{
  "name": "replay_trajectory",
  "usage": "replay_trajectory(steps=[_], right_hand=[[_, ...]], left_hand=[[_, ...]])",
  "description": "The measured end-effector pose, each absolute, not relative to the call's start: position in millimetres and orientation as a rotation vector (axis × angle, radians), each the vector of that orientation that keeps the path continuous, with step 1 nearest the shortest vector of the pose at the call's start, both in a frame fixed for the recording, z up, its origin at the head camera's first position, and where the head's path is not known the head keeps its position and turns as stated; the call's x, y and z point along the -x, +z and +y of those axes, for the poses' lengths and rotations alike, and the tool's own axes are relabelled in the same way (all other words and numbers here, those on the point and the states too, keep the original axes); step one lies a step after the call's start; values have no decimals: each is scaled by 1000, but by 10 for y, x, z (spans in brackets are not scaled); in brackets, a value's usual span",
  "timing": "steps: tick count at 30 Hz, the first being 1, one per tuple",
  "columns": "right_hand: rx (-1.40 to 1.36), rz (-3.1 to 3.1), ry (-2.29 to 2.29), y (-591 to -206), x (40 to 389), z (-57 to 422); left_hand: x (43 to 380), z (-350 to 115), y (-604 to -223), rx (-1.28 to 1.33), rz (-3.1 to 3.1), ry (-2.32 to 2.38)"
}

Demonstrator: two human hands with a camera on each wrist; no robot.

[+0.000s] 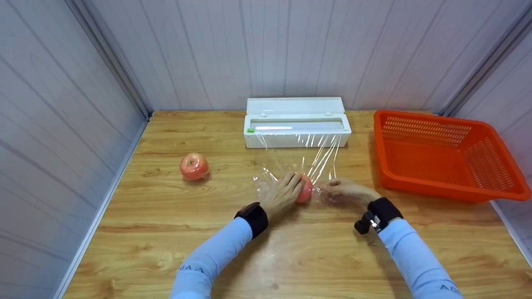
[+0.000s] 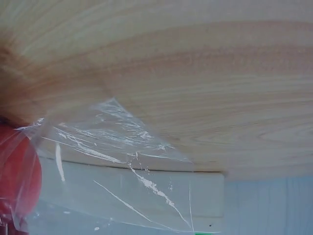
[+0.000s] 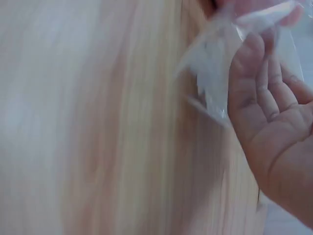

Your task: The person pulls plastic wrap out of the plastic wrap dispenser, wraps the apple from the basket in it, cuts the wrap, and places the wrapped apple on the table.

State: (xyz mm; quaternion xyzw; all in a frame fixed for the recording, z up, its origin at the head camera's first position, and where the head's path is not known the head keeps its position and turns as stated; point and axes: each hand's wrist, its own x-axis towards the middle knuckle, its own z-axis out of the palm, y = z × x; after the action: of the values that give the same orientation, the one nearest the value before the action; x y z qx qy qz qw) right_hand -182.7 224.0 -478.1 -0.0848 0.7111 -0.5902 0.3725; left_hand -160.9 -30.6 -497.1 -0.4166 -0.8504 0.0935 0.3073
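Observation:
An apple (image 1: 306, 193) lies on the table in front of the dispenser, with clear cling film (image 1: 322, 160) stretched from the dispenser down over it. My left hand (image 1: 284, 192) holds the apple from its left side, fingers laid over its top. To the right of the apple, my right hand (image 1: 345, 189) pinches a gathered edge of the film between thumb and fingers. The right wrist view shows this hand (image 3: 279, 117) beside crumpled film (image 3: 212, 73). In the left wrist view, the red apple (image 2: 19, 171) appears at the left edge under film; that hand is mostly hidden.
The white cling film dispenser (image 1: 297, 140) stands at the back with its lid raised. A second apple (image 1: 194, 166), with shiny film on it, sits at the left. On the right is an orange plastic basket (image 1: 453, 193). Panel walls enclose the wooden table (image 1: 307, 257).

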Motion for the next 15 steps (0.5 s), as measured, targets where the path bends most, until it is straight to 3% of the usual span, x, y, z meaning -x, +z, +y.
replay_trajectory(steps=[15], right_hand=[[92,1964,-1563,-4503,1710,2530]], left_hand=[[1623,-272,-4869,1153,-2271,240]])
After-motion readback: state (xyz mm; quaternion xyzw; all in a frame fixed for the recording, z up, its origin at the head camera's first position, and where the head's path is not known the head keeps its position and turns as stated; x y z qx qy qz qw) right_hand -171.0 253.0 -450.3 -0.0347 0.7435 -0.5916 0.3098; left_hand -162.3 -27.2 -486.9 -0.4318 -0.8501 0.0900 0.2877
